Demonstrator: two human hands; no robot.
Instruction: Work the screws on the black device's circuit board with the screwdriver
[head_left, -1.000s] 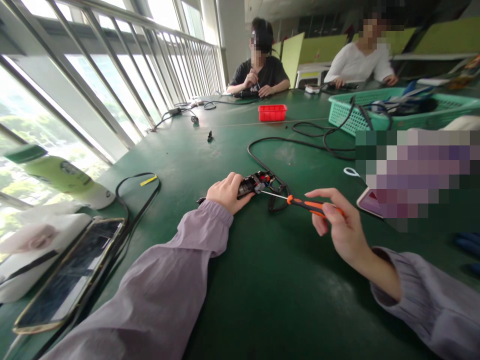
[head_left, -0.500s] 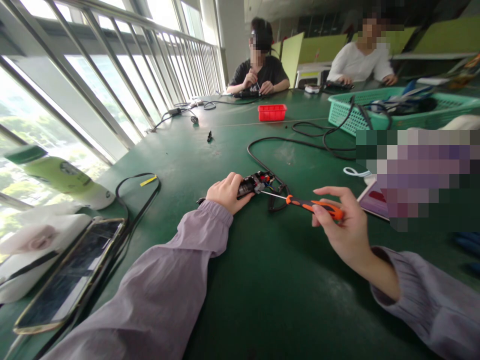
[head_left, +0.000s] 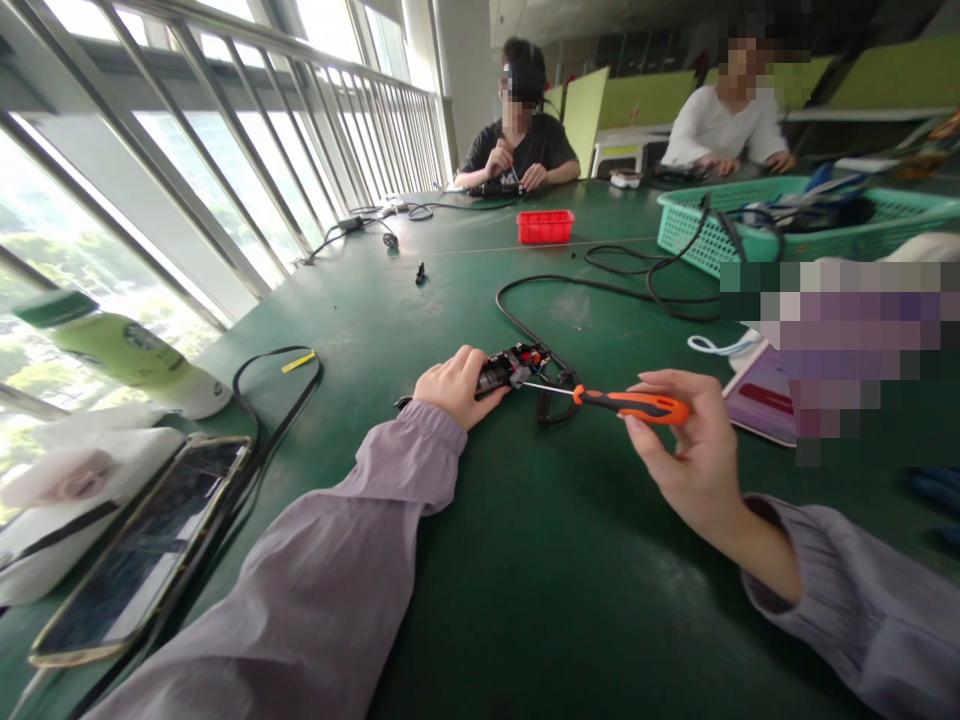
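Note:
My left hand [head_left: 455, 386] is wrapped round a black device [head_left: 496, 374] lying on the green table [head_left: 525, 560]. Red and blue wires show at the device's uncovered right end, where a black cable [head_left: 529, 325] also lies. Between the thumb and fingers of my right hand [head_left: 690, 440] is the orange and black handle of a screwdriver [head_left: 637, 404]. Its thin shaft points left, and the tip is at the device's exposed end; whether it sits in a screw is too small to tell.
A red tray [head_left: 545, 228] and a small black part [head_left: 421, 274] lie farther back. A green basket [head_left: 810, 240] holds tools at the right. Phone [head_left: 142, 550] and bottle [head_left: 127, 350] are at the left. Two people sit across the table.
The screwdriver handle has turned about its axis, and the fingers of my right hand have shifted round it. My left hand and the device look unmoved.

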